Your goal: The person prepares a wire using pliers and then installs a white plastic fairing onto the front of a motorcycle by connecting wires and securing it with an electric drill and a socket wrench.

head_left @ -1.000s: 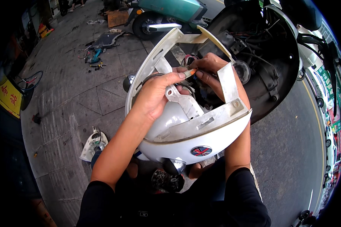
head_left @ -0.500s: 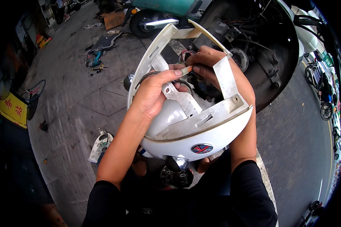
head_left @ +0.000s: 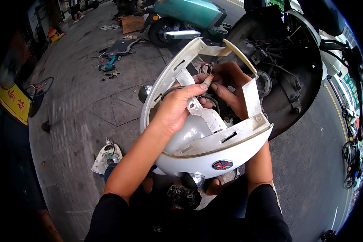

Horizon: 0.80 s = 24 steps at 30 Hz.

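Grey paving slabs (head_left: 88, 101) of an outdoor work area are seen below, with a small white cover piece (head_left: 105, 155) lying on them to the left. A white scooter body panel (head_left: 205, 153) is held at chest height, its hollow inside turned up, its long axis running away toward the dismantled black scooter (head_left: 286, 72). The left hand (head_left: 177, 109) and right hand (head_left: 230, 88) are closed inside it, fingertips pinched together on a small orange wire connector (head_left: 208, 79). Farther off, scattered tools (head_left: 109, 66) and a teal scooter (head_left: 189, 16) are visible.
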Each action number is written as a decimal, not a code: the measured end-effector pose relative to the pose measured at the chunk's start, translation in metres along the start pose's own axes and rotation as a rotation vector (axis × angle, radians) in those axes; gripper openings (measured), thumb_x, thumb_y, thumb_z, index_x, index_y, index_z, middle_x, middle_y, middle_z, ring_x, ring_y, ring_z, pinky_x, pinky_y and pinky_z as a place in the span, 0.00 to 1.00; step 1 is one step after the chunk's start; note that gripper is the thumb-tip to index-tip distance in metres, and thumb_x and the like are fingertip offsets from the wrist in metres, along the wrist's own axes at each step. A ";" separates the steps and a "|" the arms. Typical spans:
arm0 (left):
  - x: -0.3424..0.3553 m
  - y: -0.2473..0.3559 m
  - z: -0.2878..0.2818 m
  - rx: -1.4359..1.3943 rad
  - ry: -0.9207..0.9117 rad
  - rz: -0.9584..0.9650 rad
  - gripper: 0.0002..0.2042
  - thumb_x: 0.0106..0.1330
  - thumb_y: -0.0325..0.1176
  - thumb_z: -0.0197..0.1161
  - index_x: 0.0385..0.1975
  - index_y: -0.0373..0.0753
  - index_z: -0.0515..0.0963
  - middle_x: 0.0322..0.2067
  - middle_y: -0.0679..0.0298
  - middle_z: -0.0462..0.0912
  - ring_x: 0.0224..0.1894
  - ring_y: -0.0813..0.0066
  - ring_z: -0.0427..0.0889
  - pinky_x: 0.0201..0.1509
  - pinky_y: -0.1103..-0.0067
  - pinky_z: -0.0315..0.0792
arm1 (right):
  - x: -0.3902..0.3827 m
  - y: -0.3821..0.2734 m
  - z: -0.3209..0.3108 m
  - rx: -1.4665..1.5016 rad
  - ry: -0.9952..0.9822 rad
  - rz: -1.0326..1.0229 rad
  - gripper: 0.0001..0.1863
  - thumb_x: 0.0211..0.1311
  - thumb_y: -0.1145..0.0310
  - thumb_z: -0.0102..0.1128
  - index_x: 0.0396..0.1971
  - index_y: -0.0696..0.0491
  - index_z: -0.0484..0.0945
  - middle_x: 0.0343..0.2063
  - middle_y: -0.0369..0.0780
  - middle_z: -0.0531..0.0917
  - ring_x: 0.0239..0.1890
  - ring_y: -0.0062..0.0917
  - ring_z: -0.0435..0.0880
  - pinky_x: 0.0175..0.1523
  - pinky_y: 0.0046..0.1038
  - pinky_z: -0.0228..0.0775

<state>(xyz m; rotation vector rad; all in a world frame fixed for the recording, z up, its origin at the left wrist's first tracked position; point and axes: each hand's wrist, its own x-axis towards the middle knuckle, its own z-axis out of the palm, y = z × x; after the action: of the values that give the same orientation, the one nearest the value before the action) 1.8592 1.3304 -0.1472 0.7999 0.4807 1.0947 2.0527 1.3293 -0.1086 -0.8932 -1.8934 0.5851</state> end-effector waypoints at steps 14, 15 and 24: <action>0.005 -0.005 -0.004 -0.139 -0.099 -0.001 0.23 0.67 0.28 0.66 0.62 0.36 0.74 0.39 0.65 0.81 0.32 0.75 0.80 0.47 0.68 0.83 | -0.005 -0.003 0.012 0.088 0.088 0.149 0.16 0.67 0.70 0.67 0.49 0.61 0.77 0.42 0.42 0.84 0.47 0.23 0.82 0.56 0.25 0.72; 0.005 -0.006 -0.003 -0.137 -0.099 0.005 0.23 0.66 0.28 0.67 0.62 0.36 0.74 0.39 0.65 0.80 0.32 0.75 0.80 0.47 0.68 0.83 | -0.005 -0.003 0.012 0.061 0.094 0.163 0.16 0.67 0.69 0.67 0.49 0.61 0.77 0.41 0.42 0.84 0.47 0.23 0.82 0.56 0.25 0.72; 0.000 -0.006 0.000 -0.088 -0.079 0.048 0.25 0.63 0.29 0.70 0.61 0.37 0.75 0.37 0.68 0.80 0.34 0.76 0.81 0.47 0.70 0.83 | -0.001 -0.009 0.012 0.049 0.113 0.226 0.11 0.66 0.68 0.66 0.42 0.59 0.78 0.35 0.37 0.83 0.40 0.19 0.79 0.48 0.21 0.70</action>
<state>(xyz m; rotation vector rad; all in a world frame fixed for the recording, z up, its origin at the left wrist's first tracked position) 1.8626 1.3294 -0.1522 0.7773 0.3460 1.1166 2.0395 1.3225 -0.1088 -1.0935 -1.6822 0.6983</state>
